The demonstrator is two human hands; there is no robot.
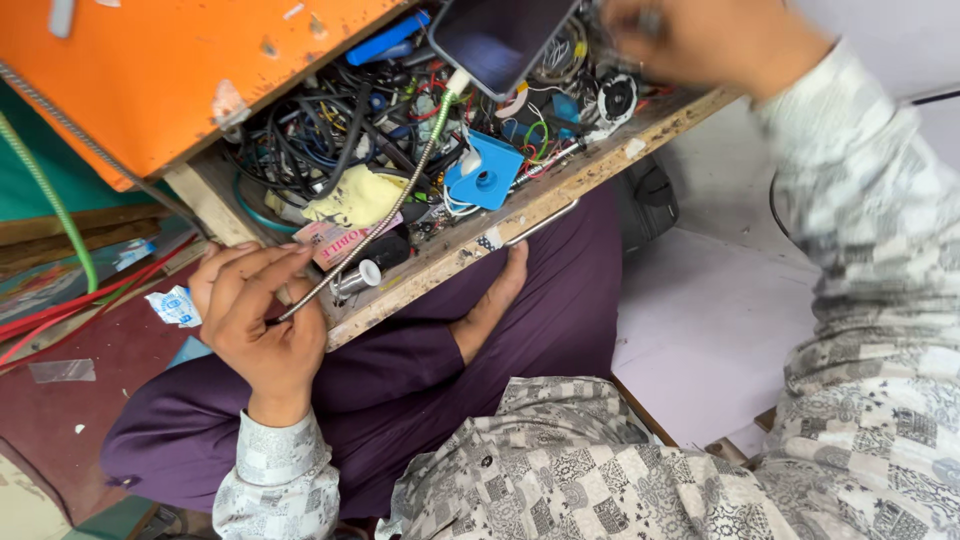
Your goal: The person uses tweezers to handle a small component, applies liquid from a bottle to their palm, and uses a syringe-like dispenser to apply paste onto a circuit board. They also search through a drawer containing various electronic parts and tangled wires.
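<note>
Left hand (262,318) fingers pinch braided cable (400,195); right hand (700,38), blurred, seemingly curled over drawer (440,262).

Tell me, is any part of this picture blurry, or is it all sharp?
In the head view, the right hand at the top edge is smeared with motion blur, and its sleeve too; the left hand, the braided cable it pinches and the cluttered drawer are sharp, under even, soft light without harsh glare.
</note>
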